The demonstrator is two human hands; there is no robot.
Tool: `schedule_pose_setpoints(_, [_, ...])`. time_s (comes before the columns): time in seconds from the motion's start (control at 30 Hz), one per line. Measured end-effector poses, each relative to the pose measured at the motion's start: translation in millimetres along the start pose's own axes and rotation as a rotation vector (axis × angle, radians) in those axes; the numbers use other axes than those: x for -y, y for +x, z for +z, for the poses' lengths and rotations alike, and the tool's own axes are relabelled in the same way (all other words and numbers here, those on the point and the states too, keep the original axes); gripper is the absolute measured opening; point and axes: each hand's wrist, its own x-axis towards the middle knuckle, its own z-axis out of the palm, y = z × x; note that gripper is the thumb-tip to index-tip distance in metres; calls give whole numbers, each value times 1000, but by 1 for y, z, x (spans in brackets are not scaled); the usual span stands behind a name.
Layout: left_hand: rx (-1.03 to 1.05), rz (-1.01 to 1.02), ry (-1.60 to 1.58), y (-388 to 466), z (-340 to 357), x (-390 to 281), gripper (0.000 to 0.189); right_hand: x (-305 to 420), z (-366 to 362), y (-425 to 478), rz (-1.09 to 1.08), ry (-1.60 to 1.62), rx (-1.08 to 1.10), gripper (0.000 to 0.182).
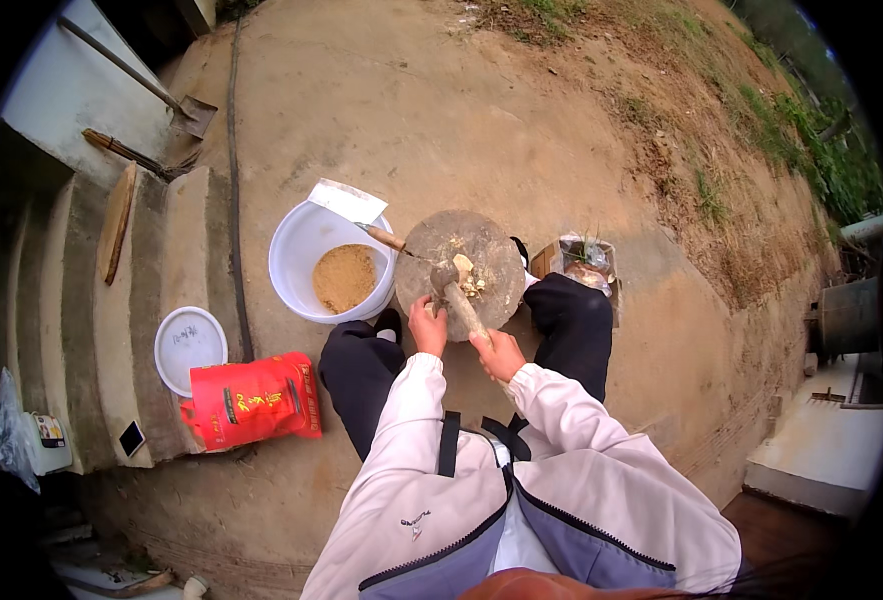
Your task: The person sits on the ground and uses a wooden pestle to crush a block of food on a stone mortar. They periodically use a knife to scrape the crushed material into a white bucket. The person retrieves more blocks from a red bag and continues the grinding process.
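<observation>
My right hand (pixel 500 354) grips the pale wooden handle (pixel 467 309) of a mallet. Its rounded, dark head (pixel 443 277) is over a round wooden chopping block (pixel 460 225) between my knees. At the block's near left edge, my left hand (pixel 428 330) has its fingers curled around what looks like a small tan piece (pixel 431 308), partly hidden. Broken yellowish chunks (pixel 464 264) and crumbs lie on the block just beyond and right of the mallet head. A cleaver with a broad blade (pixel 347 200) and wooden handle (pixel 386 238) spans from the bucket rim towards the block.
Left of the block stands a white bucket (pixel 282 277) holding tan granules (pixel 344 278). A round white lid (pixel 190 349), a red bag (pixel 254 401) and a phone (pixel 131 439) lie by concrete steps (pixel 186 225). An open cardboard box (pixel 546 260) sits right, beside my knee.
</observation>
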Motion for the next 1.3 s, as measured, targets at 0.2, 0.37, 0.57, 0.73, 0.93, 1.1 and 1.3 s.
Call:
schedule_pose_setpoints(0.2, [4,-22,-8,0,4,0,40,-27,-3,2,-87,-159,-47,46])
schedule_pose_setpoints(0.37, [51,80,55,2,4,-19,59,-15,-15,-17,66,134,29,43])
schedule_pose_setpoints(0.57, [103,162,146,24,11,-30,51,-29,-28,-50,139,400,-40,39])
schedule_pose_setpoints(0.73, [167,91,133,23,14,-22,47,-44,-41,-51,161,509,-115,40])
schedule_pose_setpoints(0.93, [320,-287,-259,23,0,-3,39,-44,-44,-44,176,588,-136,40])
schedule_pose_setpoints(1.1, [363,-466,-470,25,-13,-16,31,-49,-42,-42,171,604,-119,38])
schedule_pose_setpoints(1.3, [361,-524,-568,26,-19,-13,32,-47,-42,-40,157,570,-106,38])
